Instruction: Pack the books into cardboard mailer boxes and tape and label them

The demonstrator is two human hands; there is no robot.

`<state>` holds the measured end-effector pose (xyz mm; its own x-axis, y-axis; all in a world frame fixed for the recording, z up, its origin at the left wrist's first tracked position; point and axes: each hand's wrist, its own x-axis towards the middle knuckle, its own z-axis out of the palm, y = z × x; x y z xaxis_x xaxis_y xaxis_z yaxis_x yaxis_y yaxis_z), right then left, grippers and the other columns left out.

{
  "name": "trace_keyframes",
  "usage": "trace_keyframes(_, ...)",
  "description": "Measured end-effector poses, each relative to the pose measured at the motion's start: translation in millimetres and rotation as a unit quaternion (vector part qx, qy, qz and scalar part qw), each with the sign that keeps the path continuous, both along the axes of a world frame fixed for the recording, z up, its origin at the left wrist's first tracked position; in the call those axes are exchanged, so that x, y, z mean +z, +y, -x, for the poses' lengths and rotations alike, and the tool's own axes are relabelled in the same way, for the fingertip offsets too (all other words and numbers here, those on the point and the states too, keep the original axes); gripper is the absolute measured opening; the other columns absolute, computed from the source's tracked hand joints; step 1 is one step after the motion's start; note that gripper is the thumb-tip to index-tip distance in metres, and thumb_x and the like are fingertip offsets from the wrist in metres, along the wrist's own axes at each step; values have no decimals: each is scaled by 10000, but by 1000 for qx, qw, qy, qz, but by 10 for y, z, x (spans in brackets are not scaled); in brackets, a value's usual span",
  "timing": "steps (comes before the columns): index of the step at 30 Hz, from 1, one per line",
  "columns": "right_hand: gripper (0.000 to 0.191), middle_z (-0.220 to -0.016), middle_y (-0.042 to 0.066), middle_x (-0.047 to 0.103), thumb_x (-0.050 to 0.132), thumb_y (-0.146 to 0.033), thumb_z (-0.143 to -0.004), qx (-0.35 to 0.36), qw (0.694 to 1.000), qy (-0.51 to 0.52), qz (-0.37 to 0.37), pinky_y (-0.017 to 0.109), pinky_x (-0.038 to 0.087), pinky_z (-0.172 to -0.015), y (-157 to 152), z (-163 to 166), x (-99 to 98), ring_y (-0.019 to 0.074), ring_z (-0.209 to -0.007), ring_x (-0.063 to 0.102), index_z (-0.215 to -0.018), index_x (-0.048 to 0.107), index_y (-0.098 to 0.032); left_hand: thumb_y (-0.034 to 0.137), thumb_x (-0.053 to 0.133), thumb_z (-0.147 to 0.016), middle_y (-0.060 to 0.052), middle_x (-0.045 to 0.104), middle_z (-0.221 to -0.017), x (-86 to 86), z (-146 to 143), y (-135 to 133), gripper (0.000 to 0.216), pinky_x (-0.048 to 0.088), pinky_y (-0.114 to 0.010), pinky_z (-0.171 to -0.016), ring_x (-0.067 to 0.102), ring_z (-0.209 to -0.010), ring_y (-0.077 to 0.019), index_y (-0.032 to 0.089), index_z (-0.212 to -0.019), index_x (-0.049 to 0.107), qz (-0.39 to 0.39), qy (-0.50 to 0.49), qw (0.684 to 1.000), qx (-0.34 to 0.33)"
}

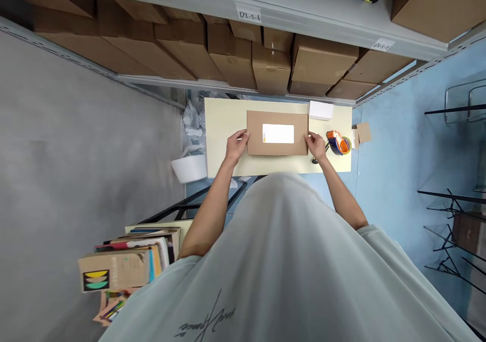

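Note:
A flat brown cardboard box (277,150) with a white label (278,133) on top lies on a small pale yellow table (222,124). My left hand (237,143) grips the box's left end, fingers curled round the edge. My right hand (316,144) grips the right end the same way. The box rests flat on the table between both hands.
An orange tape dispenser (337,142) lies just right of my right hand. A white pad (321,110) sits at the table's far right corner. Shelves of cardboard boxes (273,63) stand behind the table. A white bin (189,167) stands left of the table, and a box of books (129,261) lies at lower left.

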<state>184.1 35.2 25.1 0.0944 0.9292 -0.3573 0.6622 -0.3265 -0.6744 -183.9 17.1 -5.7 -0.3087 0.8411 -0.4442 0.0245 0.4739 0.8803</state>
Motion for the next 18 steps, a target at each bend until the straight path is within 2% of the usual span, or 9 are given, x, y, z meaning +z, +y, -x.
trace_keyframes(3,847,-1138,168,826,558,-903,-948,-11,999,42,-14,527,627,-1065,-35,-60,-77,336,-1026,757,-1311,836,-191,383,900,-844,-62,792,-999,-2,29,-130,307,696,-382,-968,787,-875,-173,184,-1060,811,3,-61,995,82)
trace_keyframes(5,879,-1164,160,837,559,-935,-924,-16,997,71,-11,525,640,-1056,-93,-89,-115,321,-1018,762,-1323,830,-201,313,904,-820,-29,754,-891,10,53,-252,290,713,-410,-966,778,-801,-157,173,-1047,793,23,-77,991,108)
trace_keyframes(10,934,-1215,163,847,541,-967,-903,-29,995,99,-11,536,653,-1060,-195,-105,-181,306,-1011,768,-1333,825,-187,210,871,-811,-40,763,-858,13,43,-456,244,712,-475,-1044,799,-841,-166,152,-1033,787,55,-81,987,126)
trace_keyframes(18,950,-1277,146,851,631,-1010,-830,-54,988,141,9,551,668,-1075,-261,-114,-163,305,-1063,779,-1297,838,-208,196,872,-805,-84,822,-940,-6,-3,-440,201,694,-482,-1109,818,-947,-194,154,-999,844,62,-93,986,127)
